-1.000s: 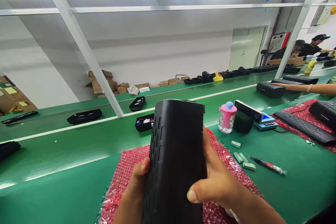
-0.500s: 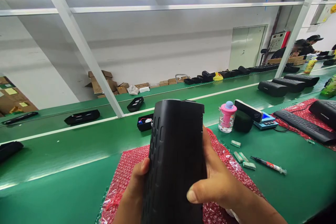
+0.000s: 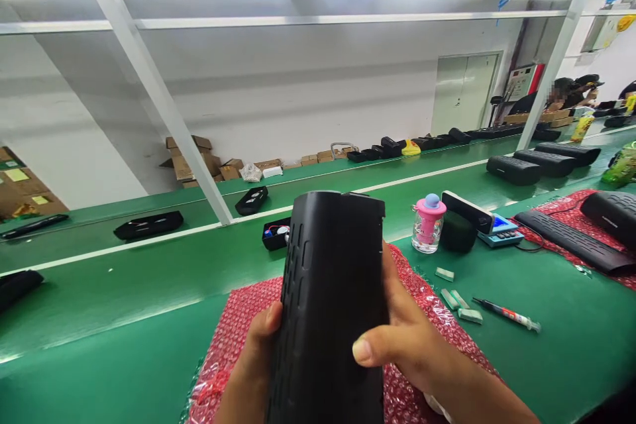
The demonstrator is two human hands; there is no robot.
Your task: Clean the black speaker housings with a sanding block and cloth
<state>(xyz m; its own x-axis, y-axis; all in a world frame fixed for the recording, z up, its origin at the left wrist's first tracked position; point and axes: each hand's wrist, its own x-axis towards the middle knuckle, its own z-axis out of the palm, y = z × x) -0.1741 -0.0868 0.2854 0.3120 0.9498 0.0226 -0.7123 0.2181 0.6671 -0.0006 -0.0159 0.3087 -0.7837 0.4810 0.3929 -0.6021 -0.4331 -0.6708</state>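
A long black speaker housing stands upright in front of me, one end up, with rows of slots along its left side. My left hand grips that slotted side, its thumb along the edge and its other fingers hidden behind. My right hand wraps round the right side, thumb pressed on the smooth face. Under both hands lies a sheet of red bubble wrap on the green table. Just behind the housing is a small open black casing with coloured wires and a round white part.
To the right are a pink-lidded bottle, a blue device with a screen, a syringe and several small pale green-white pieces. Several black speakers stand beyond. A slanted white post rises at left. People work far right.
Both hands keep the same grip on the housing. The open casings at the far left have shifted slightly left; the wired one has moved slightly right. The view has shifted a little.
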